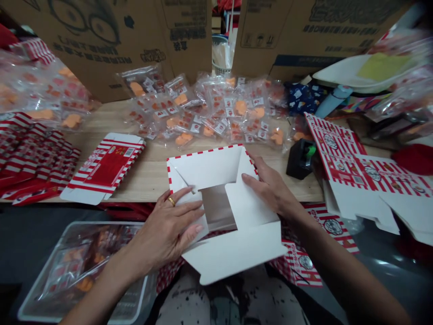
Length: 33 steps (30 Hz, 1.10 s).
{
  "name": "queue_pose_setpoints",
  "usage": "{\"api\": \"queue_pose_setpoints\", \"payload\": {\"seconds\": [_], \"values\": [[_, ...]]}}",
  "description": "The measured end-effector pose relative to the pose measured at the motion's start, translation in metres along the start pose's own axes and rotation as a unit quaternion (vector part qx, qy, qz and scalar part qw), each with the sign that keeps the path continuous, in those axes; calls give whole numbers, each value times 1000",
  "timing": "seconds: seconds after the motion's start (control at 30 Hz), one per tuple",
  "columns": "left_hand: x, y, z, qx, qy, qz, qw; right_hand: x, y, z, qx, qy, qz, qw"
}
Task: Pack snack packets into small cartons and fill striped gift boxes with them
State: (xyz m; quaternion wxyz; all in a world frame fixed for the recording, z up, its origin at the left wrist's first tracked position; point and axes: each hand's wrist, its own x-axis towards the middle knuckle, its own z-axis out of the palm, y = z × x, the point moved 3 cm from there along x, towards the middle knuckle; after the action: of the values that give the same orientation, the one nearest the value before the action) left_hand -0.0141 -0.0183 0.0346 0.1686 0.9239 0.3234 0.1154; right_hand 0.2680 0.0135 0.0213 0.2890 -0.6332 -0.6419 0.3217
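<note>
Head view: a white cardboard box (226, 212), smooth and matte inside, red-and-white striped at the rim, is held half-folded at the near edge of a light wooden table (152, 169), overhanging the lap. The left hand (169, 228) is laid flat with fingers spread on the left side flap, pressing it inward; a gold ring is worn. The right hand (270, 187) is curled over the right flap, fingers on its inner face, thumb behind. Both hands are grasping the box; a square opening is seen between the flaps.

A flat striped carton blank (104, 167) is lying on the table to the left, beside a fanned stack of blanks (30, 162). Crinkly clear snack packets (209, 113) with orange pieces are heaped behind. A black tape dispenser (299, 158) is standing right of the box. Unfolded striped cartons (365, 180) are spread at right. A clear plastic tray (77, 266) is seen lower left. Brown corrugated boxes (135, 40) are lined up at the back.
</note>
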Motion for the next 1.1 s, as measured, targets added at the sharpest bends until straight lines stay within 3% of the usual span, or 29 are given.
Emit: {"api": "queue_pose_setpoints", "payload": {"seconds": [0.13, 0.2, 0.4, 0.5, 0.63, 0.7, 0.77, 0.83, 0.9, 0.97, 1.1], "values": [[1, -8, -11, -99, 68, -12, 993, 0, -2, 0, -7, 34, 2, 999], [2, -13, -14, -123, 78, -13, 989, -1, -8, 1, -62, 31, -7, 998], [4, -23, -18, -128, 1, 4, 992, 2, -30, 5, -308, -67, -4, 949], [-1, -25, -25, -155, -32, 23, 987, 6, -28, 6, -287, -29, 3, 958], [-6, -22, -29, -136, -37, 45, 989, 3, -14, -1, -141, 65, 10, 988], [-6, -18, -26, -93, -41, 42, 994, -12, -14, -12, -79, 116, -30, 990], [-3, -13, -23, -51, -46, 39, 997, -35, -27, -26, -63, 162, -148, 974], [1, -9, -21, -23, -46, 32, 998, -61, -46, -33, -117, 147, -318, 929], [4, -7, -21, -10, -42, 25, 999, -79, -59, -32, -204, 88, -441, 870], [5, -7, -20, -16, -38, 23, 999, -82, -63, -25, -267, 53, -469, 840], [1, -9, -15, -76, 3, -8, 997, -63, -51, -5, -315, 8, -393, 864]]}}
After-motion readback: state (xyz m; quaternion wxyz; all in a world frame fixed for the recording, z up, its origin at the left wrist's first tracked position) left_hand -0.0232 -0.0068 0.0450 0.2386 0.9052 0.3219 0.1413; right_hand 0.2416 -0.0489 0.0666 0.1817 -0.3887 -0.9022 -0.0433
